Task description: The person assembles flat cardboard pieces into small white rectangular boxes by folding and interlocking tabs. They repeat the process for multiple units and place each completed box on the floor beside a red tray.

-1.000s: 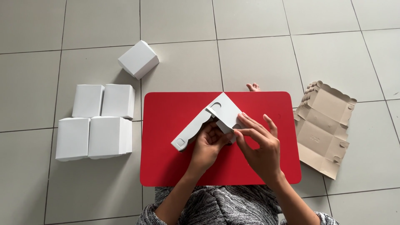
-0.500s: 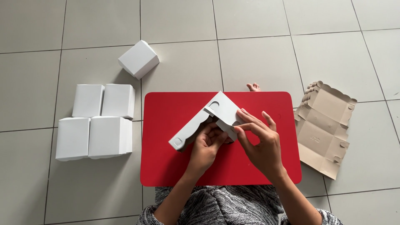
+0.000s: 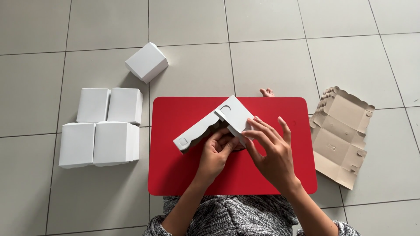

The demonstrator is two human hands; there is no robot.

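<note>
A white cardboard box blank (image 3: 218, 122), partly folded into an angled shape with a scalloped edge, is held above the red mat (image 3: 175, 170). My left hand (image 3: 215, 154) grips it from below, fingers tucked under the fold. My right hand (image 3: 272, 153) presses its fingers against the blank's right panel.
Several folded white boxes (image 3: 101, 131) stand in a group on the tiled floor to the left; another white box (image 3: 146, 62) lies apart behind them. A stack of flat brown-backed blanks (image 3: 341, 133) lies right of the mat. Toes (image 3: 266, 92) peek out behind the mat's far edge.
The blank has shifted slightly left and lower, and my right hand's fingers have slid further onto its right panel. Everything on the floor stays put.
</note>
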